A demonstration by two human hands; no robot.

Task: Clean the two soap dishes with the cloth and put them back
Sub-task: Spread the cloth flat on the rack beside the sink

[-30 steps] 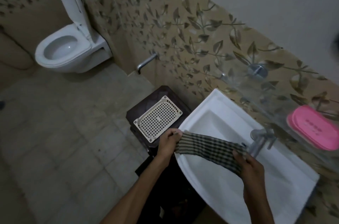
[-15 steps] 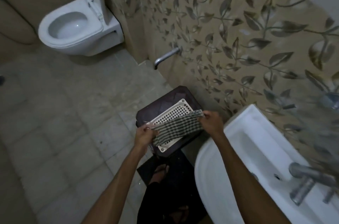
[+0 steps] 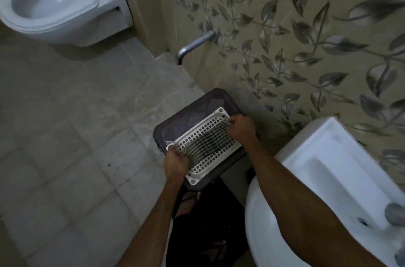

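We find cleaning barely begun: left hand and right hand each grip the cloth stretched across the white soap dish, second dish unseen.

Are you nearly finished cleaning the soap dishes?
Not nearly. Nothing looks finished yet. Right now the left hand and right hand each grip an end of the checked cloth, stretched across the white grid soap dish, which sits on a dark stool beside the sink. That dish is the one being wiped. The second dish is out of view, and both must go back afterwards.
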